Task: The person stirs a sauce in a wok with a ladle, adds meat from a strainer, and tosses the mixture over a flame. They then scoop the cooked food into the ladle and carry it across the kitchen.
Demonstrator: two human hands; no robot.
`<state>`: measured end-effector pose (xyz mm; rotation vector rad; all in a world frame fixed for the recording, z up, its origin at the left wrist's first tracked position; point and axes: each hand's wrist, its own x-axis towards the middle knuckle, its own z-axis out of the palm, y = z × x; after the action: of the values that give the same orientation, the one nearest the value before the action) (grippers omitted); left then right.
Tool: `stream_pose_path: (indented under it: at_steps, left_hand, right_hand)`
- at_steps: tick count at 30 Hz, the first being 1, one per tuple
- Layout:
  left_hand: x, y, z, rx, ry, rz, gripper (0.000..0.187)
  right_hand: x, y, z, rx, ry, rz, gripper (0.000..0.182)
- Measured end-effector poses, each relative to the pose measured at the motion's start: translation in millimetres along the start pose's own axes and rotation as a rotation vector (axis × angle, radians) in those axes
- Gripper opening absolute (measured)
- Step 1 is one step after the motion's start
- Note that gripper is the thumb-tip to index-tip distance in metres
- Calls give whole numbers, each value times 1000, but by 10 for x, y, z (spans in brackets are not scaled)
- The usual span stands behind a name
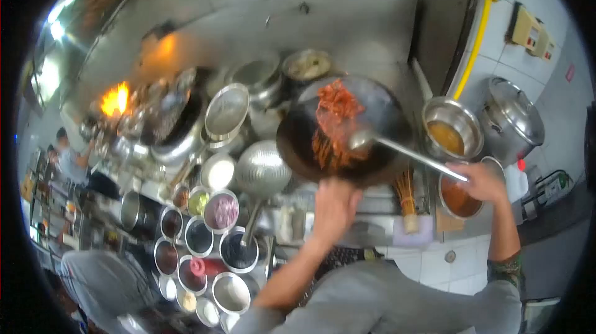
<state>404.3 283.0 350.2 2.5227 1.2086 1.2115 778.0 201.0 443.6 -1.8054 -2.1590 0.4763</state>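
From where I'm standing, the left hand (335,207) is at the near rim of the wok (388,113); too blurred to tell whether it's clamped on. I'd want a firm hold there so nothing slips. The red food (338,113) lies in the wok's middle and far part, with the bowl of the ladle (406,155) at its right edge. IMO scoop low along the curve, under the pieces, rather than jabbing. The right hand (481,182) is wrapped round the ladle's handle; a loose wrist would help.

Materials, left to right again: perforated metal skimmer (264,166), shallow and round. Wok's dark, wide and deep-curved. Food's in glossy, ragged strips. Ladle's slim, shiny metal. Then a steel pan (459,113) with amber liquid (446,139).
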Motion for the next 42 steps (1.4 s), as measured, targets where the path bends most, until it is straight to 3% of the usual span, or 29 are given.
stream_pose_path:
  at_steps: [2, 5, 8, 9, 12, 14, 15, 20, 21, 24, 29, 31, 33, 35, 39, 40, 42]
  left_hand:
    - [360, -28, -73, -53, -17, -72, 16]
    - [334, -349, 394, -61, -15, -56, 16]
    - [-84, -726, 908, 99, -117, -39, 16]
    - [-216, -756, 984, 164, -155, -22, 16]
    - [-426, -365, 408, -65, -30, 0, 19]
    - [-169, -183, 153, 17, 113, 47, 16]
    - [-110, -321, 206, -18, -31, -17, 14]
    - [403, -405, 155, -91, 38, -51, 15]
    - [411, -373, 140, -111, 44, -51, 15]
    - [173, -454, 452, -126, 12, -77, 15]
    - [-330, -679, 719, -43, -93, -50, 18]
    - [-484, -465, 402, -77, -181, -60, 27]
    - [-272, -382, 320, -36, -108, -37, 21]
    - [94, -412, 299, -33, -84, -84, 16]
    - [346, -625, 618, -39, -77, -20, 20]
    - [318, -645, 675, -9, -163, -42, 26]
    - [291, -592, 697, -36, -136, -39, 34]
  right_hand:
    - [119, -187, -108, -20, -113, 114, 58]
    - [455, -98, 199, -140, -14, 16, 60]
    - [733, -466, 510, -168, 2, 304, 60]
    - [657, -416, 589, -200, 66, 259, 60]
    - [262, -239, 495, -285, 281, 33, 58]
    - [203, -110, 247, -14, 190, 87, 55]
    - [43, -125, 237, 135, 92, 145, 54]
    - [105, -579, -228, 117, -208, 437, 54]
    - [132, -718, -243, 186, -307, 605, 56]
    - [340, -166, 267, 80, -69, 106, 54]
    - [503, -415, 575, -156, 164, 263, 54]
    - [313, -202, 672, -30, 285, 92, 55]
    - [157, -179, 812, 304, 226, 226, 58]
    - [151, -443, 777, 829, 82, 570, 63]
    - [638, -389, 986, 971, 165, 544, 66]
    - [813, -290, 1109, 951, 159, 523, 65]
    - [1154, -114, 1321, 916, 138, 493, 64]
